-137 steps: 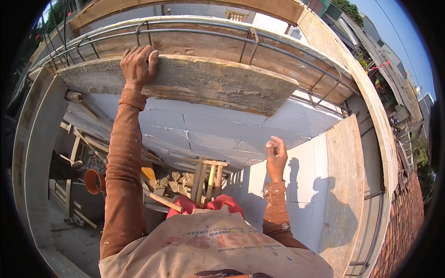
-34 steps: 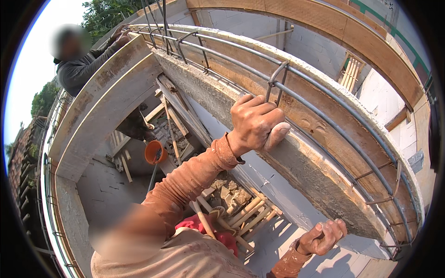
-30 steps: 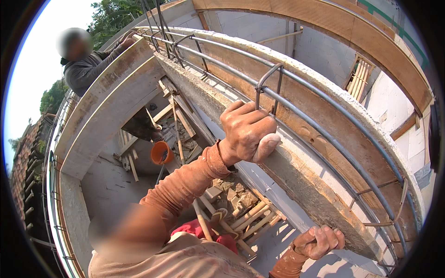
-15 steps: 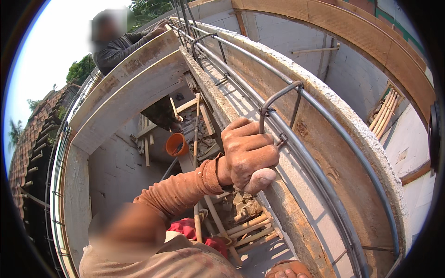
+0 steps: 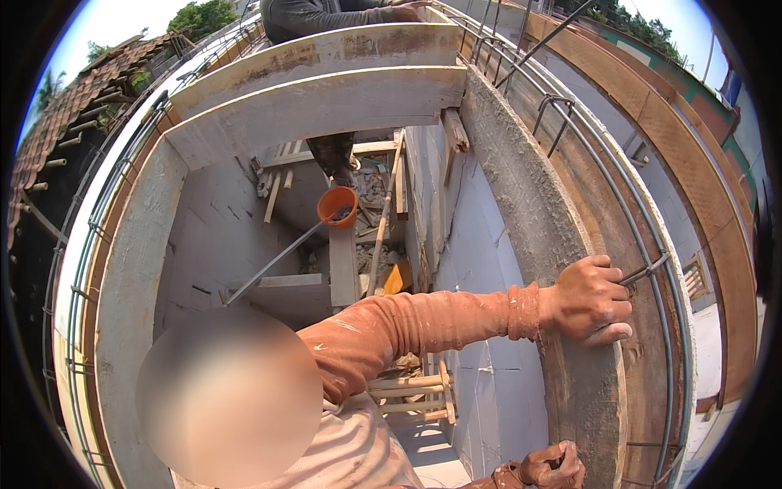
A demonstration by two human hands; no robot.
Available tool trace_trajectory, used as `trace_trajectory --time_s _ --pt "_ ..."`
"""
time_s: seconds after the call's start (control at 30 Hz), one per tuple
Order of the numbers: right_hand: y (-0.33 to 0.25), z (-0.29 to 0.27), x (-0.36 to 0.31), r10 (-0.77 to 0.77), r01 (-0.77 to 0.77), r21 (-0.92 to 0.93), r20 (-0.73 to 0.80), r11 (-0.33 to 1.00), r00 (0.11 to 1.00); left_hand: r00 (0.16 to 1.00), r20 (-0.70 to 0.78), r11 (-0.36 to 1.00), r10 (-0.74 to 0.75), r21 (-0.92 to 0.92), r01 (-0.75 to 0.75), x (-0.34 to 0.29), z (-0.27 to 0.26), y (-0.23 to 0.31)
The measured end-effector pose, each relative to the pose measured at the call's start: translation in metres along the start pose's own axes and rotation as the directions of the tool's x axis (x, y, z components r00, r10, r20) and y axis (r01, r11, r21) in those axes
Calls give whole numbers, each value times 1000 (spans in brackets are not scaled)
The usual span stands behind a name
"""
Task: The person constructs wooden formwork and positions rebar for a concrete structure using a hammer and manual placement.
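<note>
My left hand (image 5: 586, 303), in an orange sleeve, reaches across and grips the top edge of a cement-stained formwork board (image 5: 529, 175). Its fingers curl over toward the trough beyond, close against a bent steel stirrup (image 5: 648, 269). That stirrup ties long steel bars (image 5: 638, 208) running along the trough. Lower down, my right hand (image 5: 554, 467) is at the near part of the same board, fingers curled and thumb close to them. Whatever it may hold is hidden.
Deep below lies a walled space with an orange bucket (image 5: 337, 197), a bamboo pole (image 5: 386, 216), a bamboo ladder (image 5: 407, 394) and rubble. Two boards (image 5: 326, 106) cross the far end, where a co-worker's dark sleeve (image 5: 322, 16) shows. More steel bars (image 5: 76, 318) line the left wall.
The view has swung, so the board and my left hand appear farther right. My left hand keeps its hold beside the stirrup. More of my right hand shows, its fingers now curled.
</note>
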State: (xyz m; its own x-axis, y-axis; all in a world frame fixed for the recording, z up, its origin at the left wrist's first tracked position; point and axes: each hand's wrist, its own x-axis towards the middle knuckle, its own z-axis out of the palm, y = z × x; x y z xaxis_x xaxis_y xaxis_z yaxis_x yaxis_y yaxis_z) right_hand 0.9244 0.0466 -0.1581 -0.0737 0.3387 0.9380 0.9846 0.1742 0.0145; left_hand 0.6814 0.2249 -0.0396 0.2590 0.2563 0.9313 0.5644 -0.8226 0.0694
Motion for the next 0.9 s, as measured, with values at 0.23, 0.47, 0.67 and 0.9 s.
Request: trace_trajectory --time_s 0.23,0.47,0.67,0.9 --pt "-68 -41 5 451 -491 92 279 866 848 998 -9 993 -60 -101 59 -3 6 -1" --pt "-221 -56 -74 548 -893 -159 829 420 110 993 -8 976 -122 -184 118 0 18 5" --pt "-258 -6 -51 309 -755 -90 939 649 153 995 42 967 -96 -231 103 3 31 5" --pt "-254 16 63 370 -597 208 616 775 695 988 129 945 -89 -302 125 5 32 5"
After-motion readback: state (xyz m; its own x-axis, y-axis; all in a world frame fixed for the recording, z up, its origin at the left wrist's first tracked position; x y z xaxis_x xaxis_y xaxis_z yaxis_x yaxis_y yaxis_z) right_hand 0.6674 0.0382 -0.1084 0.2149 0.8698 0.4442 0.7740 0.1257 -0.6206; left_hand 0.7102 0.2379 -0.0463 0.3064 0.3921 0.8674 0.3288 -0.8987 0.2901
